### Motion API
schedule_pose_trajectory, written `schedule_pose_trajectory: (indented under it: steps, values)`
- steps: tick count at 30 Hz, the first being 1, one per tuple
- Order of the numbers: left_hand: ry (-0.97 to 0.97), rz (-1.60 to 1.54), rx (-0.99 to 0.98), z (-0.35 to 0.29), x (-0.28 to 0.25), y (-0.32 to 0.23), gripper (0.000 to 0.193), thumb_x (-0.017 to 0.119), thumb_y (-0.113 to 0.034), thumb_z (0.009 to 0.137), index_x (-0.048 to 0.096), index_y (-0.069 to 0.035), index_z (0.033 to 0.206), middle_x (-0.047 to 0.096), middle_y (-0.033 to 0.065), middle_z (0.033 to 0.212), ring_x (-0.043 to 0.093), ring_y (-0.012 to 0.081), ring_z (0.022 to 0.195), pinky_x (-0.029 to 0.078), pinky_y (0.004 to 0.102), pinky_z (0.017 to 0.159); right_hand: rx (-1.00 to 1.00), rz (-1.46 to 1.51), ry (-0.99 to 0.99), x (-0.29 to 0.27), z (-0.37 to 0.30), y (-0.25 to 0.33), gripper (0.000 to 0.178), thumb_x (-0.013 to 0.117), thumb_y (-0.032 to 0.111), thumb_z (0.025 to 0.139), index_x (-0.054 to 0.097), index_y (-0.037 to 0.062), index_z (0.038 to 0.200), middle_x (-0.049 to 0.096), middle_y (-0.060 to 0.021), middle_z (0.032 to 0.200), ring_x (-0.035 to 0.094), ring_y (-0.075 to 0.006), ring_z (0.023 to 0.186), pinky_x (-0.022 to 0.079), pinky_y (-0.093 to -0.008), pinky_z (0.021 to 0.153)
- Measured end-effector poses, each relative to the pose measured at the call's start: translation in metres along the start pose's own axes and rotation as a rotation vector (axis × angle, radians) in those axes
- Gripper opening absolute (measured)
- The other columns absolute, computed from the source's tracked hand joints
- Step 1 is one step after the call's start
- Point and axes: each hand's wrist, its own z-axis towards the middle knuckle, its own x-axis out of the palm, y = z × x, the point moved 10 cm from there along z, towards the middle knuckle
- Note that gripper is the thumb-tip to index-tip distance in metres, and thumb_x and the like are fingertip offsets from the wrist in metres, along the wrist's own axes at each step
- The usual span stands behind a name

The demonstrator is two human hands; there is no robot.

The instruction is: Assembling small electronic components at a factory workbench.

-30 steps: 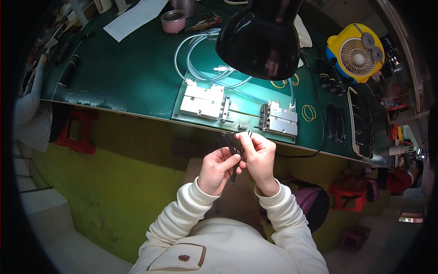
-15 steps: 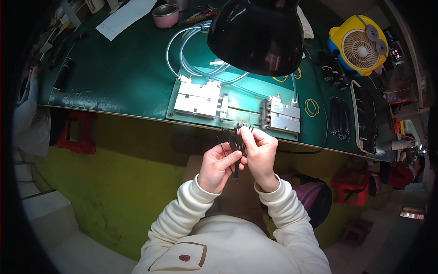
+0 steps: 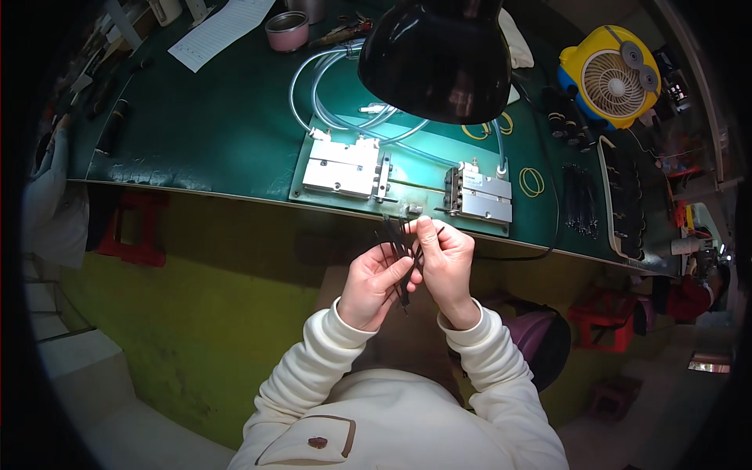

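Observation:
In front of the bench edge, my left hand [image 3: 368,288] is closed around a bundle of thin black strips [image 3: 398,244], whose ends fan out upward. My right hand [image 3: 448,268] sits beside it, thumb and index finger pinched together at the top. A short dark end shows near those fingertips, so it seems to hold one strip; most is hidden. Just beyond the fingers stands a metal fixture on a pale green plate [image 3: 407,174], with a silver block on the left [image 3: 339,167] and another on the right [image 3: 486,196]. A small metal piece [image 3: 413,209] lies between them at the front.
A black lamp shade [image 3: 435,59] hangs over the fixture. Clear hoses [image 3: 313,94] coil behind it. To the right are yellow bands [image 3: 532,182], a pile of black strips [image 3: 580,200], a tray of black parts [image 3: 624,196] and a yellow fan [image 3: 615,78]. A pink cup [image 3: 287,31] stands behind.
My right fingertips have drawn back slightly from the fixture's front. The fixture's middle, blurred before, now shows sharply. The whole view has shifted a little.

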Motion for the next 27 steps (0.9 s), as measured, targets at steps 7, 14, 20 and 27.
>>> schedule_pose_trajectory:
  steps: [7,14,20,27]
  values:
    - [0.001,0.038,-0.002,0.0,0.0,0.001,0.006,0.05,-0.005,0.082,0.052,-0.002,0.087,0.054,0.0042,0.071,0.052,0.0103,0.063,0.044,0.0208,0.056,0.015,-0.081,-0.032,0.001,0.0,0.001,0.02,0.051,0.015,0.084,0.057,-0.002,0.074,0.049,0.0008,0.05,0.039,-0.0021,0.033,0.028,-0.0159,0.03]
    - [-0.047,0.033,0.002,0.004,-0.004,0.001,0.006,0.05,-0.005,0.081,0.052,-0.002,0.086,0.055,0.0043,0.072,0.052,0.0103,0.063,0.044,0.0205,0.054,0.039,-0.049,-0.069,-0.006,0.003,-0.006,0.02,0.052,0.015,0.083,0.06,-0.0014,0.074,0.049,0.0011,0.048,0.041,-0.0021,0.034,0.031,-0.0166,0.031]
    - [-0.045,0.04,-0.009,0.007,-0.004,0.002,0.006,0.05,-0.005,0.081,0.052,-0.002,0.086,0.055,0.0043,0.072,0.053,0.0104,0.063,0.044,0.0207,0.054,0.007,-0.084,-0.083,-0.007,0.007,-0.003,0.02,0.054,0.014,0.082,0.06,-0.0021,0.073,0.049,0.0007,0.049,0.041,-0.0021,0.034,0.03,-0.0166,0.031]
    - [-0.037,0.031,-0.014,0.008,-0.002,0.002,0.008,0.05,-0.004,0.081,0.053,-0.002,0.088,0.055,0.0043,0.073,0.053,0.0105,0.063,0.044,0.0213,0.055,0.006,-0.089,-0.084,-0.009,0.008,-0.005,0.02,0.054,0.015,0.082,0.06,-0.0021,0.072,0.05,0.0005,0.048,0.041,-0.0021,0.034,0.03,-0.0165,0.03]
